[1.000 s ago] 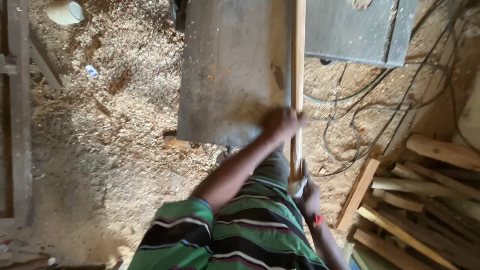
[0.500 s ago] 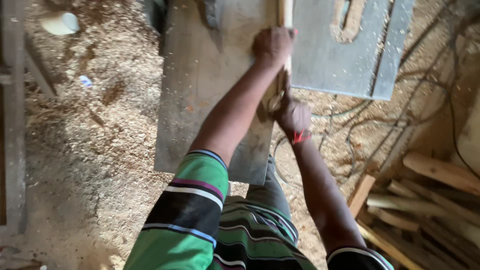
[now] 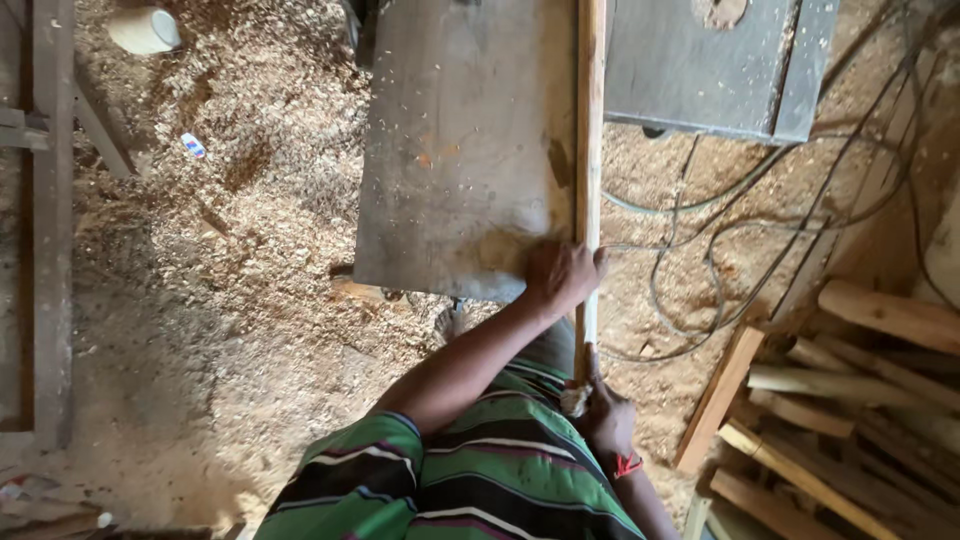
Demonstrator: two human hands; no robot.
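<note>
A long wooden strip [image 3: 590, 150] is laid lengthwise along the right edge of the grey surface [image 3: 455, 150], its near end overhanging toward the body so that both hands can reach it. The left hand [image 3: 560, 275] is pressed over the strip at the near edge of the surface, fingers curled against the wood, apparently to hold it flat. The right hand [image 3: 605, 420] is closed around the overhanging end. Sawdust [image 3: 250, 230] covers the floor; offcuts [image 3: 840, 400] are stacked at the right.
</note>
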